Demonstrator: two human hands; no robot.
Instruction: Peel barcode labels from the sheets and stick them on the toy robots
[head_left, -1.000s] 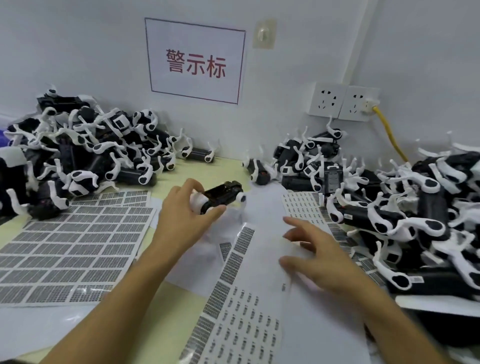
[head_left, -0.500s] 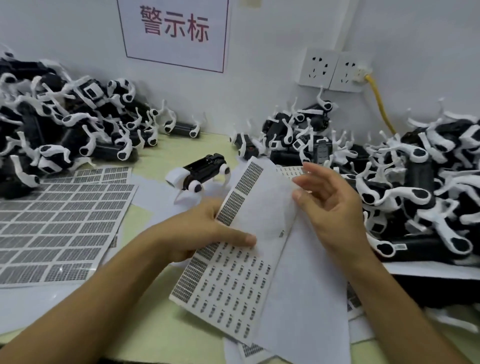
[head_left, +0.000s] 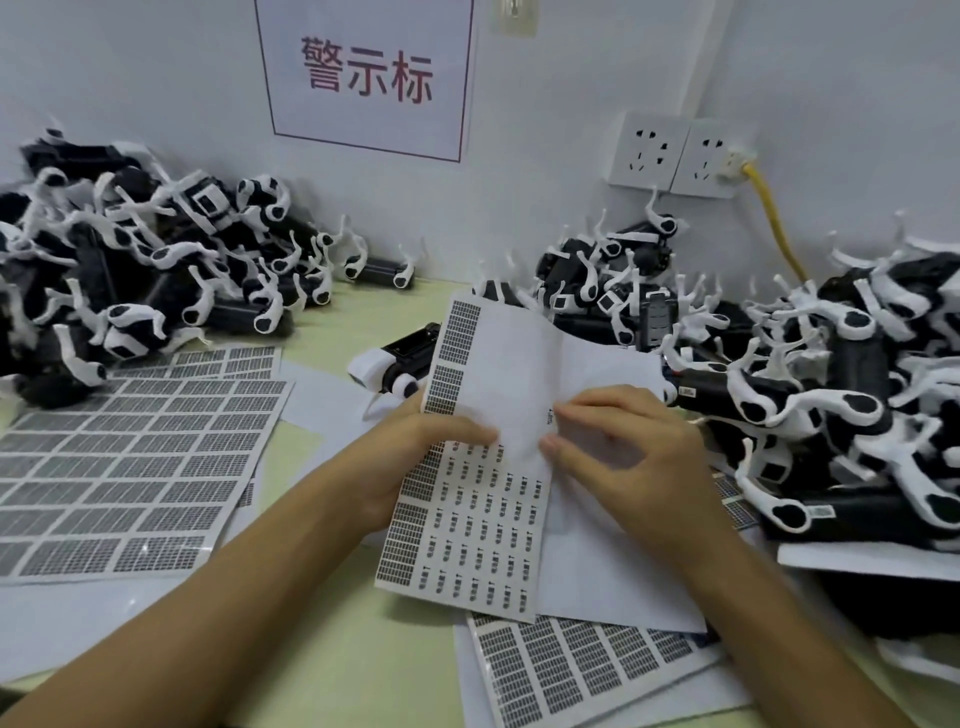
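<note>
My left hand (head_left: 415, 457) grips a label sheet (head_left: 478, 519) by its left edge, thumb on top, lifting it off the table. The sheet's upper part is bare backing; small barcode labels fill its lower part. My right hand (head_left: 628, 457) pinches with thumb and forefinger at a small label (head_left: 549, 415) near the sheet's middle. One black-and-white toy robot (head_left: 387, 364) lies on the table just behind the sheet.
Piles of black-and-white toy robots lie at the left (head_left: 130, 270), the back (head_left: 618, 280) and the right (head_left: 857, 395). More label sheets lie flat at the left (head_left: 130, 467) and near the front (head_left: 587, 670). A yellow cable (head_left: 774, 223) hangs from a wall socket.
The left hand set the toy robot down and took up the label sheet. The right hand moved in onto the sheet and now pinches at a label.
</note>
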